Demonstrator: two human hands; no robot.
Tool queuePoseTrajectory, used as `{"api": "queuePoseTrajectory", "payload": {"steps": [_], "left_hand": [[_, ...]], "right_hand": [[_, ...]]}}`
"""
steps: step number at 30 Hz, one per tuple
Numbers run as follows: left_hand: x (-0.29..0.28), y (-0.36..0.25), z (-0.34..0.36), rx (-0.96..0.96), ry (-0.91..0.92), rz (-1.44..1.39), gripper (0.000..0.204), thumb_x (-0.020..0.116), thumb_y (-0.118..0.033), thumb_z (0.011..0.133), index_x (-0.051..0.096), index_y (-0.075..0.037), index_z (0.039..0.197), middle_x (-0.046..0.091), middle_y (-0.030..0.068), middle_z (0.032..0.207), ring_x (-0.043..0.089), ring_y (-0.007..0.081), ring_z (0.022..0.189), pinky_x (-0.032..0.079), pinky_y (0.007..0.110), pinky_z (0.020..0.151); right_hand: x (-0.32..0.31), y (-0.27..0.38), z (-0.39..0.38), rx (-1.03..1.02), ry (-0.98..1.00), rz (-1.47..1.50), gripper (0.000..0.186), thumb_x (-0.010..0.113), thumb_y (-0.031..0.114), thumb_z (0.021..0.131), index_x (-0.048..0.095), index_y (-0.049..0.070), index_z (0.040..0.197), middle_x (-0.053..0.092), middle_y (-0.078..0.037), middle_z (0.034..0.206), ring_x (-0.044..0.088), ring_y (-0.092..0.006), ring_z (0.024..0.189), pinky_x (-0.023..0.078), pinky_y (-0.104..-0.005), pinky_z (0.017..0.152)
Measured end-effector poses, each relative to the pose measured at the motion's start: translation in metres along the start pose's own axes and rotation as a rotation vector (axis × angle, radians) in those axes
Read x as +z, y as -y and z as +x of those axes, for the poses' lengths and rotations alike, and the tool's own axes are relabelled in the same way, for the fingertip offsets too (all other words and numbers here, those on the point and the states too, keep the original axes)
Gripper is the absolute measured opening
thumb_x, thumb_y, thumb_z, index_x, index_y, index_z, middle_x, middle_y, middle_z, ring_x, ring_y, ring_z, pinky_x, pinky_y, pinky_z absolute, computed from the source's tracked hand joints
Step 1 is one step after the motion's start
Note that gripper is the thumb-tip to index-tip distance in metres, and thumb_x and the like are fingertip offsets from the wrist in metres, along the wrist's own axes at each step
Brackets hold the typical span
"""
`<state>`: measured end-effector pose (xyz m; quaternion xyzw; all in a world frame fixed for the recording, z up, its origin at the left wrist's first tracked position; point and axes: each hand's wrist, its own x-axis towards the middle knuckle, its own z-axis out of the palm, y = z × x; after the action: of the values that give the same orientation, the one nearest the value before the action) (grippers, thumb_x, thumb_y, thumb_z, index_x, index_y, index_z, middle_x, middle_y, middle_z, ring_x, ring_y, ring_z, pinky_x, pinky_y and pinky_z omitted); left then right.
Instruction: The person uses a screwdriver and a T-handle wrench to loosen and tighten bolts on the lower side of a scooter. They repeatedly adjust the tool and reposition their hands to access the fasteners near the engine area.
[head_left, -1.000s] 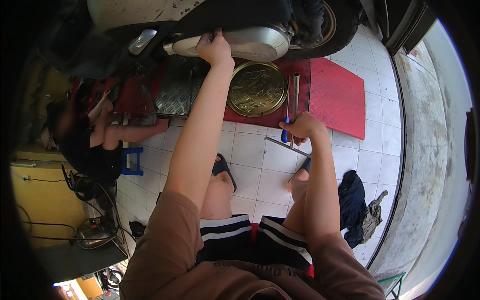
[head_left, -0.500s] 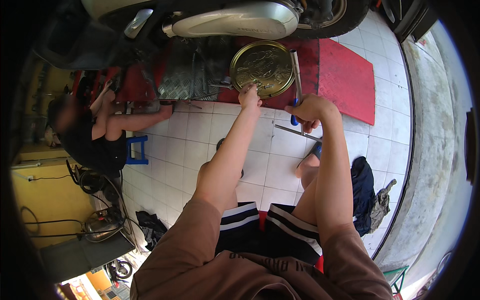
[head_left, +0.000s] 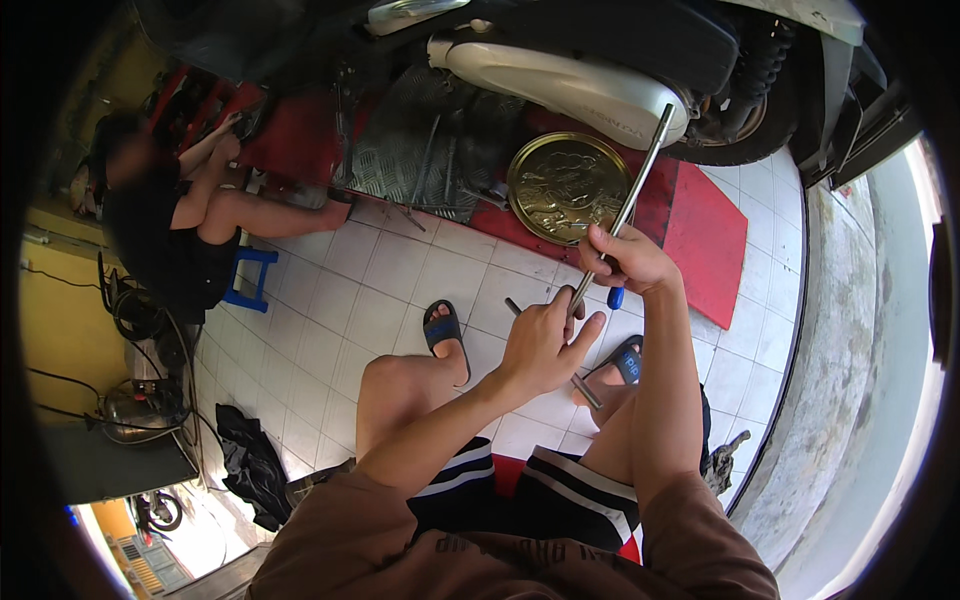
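A long metal T-handle wrench (head_left: pixel 641 177) slants across in front of me, its far end over the scooter's silver engine cover. My left hand (head_left: pixel 540 345) is closed around the wrench near its crossbar (head_left: pixel 586 392). Further up, my right hand (head_left: pixel 632 258) grips the shaft between thumb and fingers. Below the right palm shows a blue handle (head_left: pixel 615 298), perhaps a screwdriver's; the rest of it is hidden. Just beyond the right hand lies a round gold metal tray (head_left: pixel 530 225) with small metal parts in it, too small to name.
The tray rests on a red platform (head_left: pixel 705 250) with a metal tread plate (head_left: pixel 385 165), below a scooter (head_left: pixel 560 85). At left, another person (head_left: pixel 165 205) sits on a blue stool (head_left: pixel 250 280). My sandalled feet are on white tiles (head_left: pixel 400 275); black cloth (head_left: pixel 250 460) lies at lower left.
My left hand has come back from the tray to the wrench's crossbar end. The wrench now tilts, and my right hand holds it higher up the shaft. The view has shifted.
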<state>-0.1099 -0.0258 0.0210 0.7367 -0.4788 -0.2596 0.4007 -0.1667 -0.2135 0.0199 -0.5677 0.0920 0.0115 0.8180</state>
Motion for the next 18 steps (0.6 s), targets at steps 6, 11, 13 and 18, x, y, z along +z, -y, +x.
{"api": "queuePoseTrajectory", "payload": {"steps": [6, 11, 13, 18], "left_hand": [[-0.031, 0.020, -0.017, 0.288, -0.129, -0.139, 0.080, 0.062, -0.049, 0.081, 0.042, 0.010, 0.131, 0.049, 0.0091, 0.061, 0.051, 0.0244, 0.048, 0.040, 0.035, 0.048], [-0.047, 0.010, -0.014, 0.497, -0.164, -0.011, 0.076, 0.059, -0.049, 0.086, 0.044, 0.009, 0.132, 0.053, 0.0138, 0.066, 0.053, 0.0273, 0.057, 0.045, 0.038, 0.057], [-0.041, 0.020, -0.013, 0.519, -0.226, 0.033, 0.058, 0.058, -0.041, 0.091, 0.050, 0.006, 0.125, 0.055, 0.0121, 0.069, 0.055, 0.0264, 0.057, 0.047, 0.038, 0.056], [-0.062, 0.039, -0.009, 0.420, -0.336, 0.002, 0.049, 0.061, -0.037, 0.089, 0.053, 0.004, 0.114, 0.059, 0.0081, 0.071, 0.059, 0.0237, 0.056, 0.047, 0.034, 0.050]], "right_hand": [[0.014, -0.018, 0.039, -0.286, 0.099, 0.157, 0.061, 0.046, 0.053, 0.098, 0.041, 0.011, 0.054, 0.036, 0.001, 0.048, 0.028, -0.0070, 0.038, 0.021, -0.0231, 0.038], [0.001, -0.013, 0.077, -0.407, 0.442, 0.484, 0.063, 0.039, 0.062, 0.096, 0.035, 0.021, 0.049, 0.018, 0.005, 0.041, 0.015, -0.0088, 0.036, 0.012, -0.0259, 0.038], [0.012, -0.015, 0.090, -0.392, 0.412, 0.480, 0.063, 0.038, 0.063, 0.096, 0.034, 0.020, 0.050, 0.018, 0.005, 0.042, 0.013, -0.0094, 0.038, 0.012, -0.0271, 0.039], [0.050, -0.012, 0.121, -0.290, 0.027, 0.518, 0.053, 0.039, 0.065, 0.093, 0.040, 0.017, 0.072, 0.026, 0.004, 0.045, 0.018, -0.0092, 0.044, 0.020, -0.0257, 0.047]]}}
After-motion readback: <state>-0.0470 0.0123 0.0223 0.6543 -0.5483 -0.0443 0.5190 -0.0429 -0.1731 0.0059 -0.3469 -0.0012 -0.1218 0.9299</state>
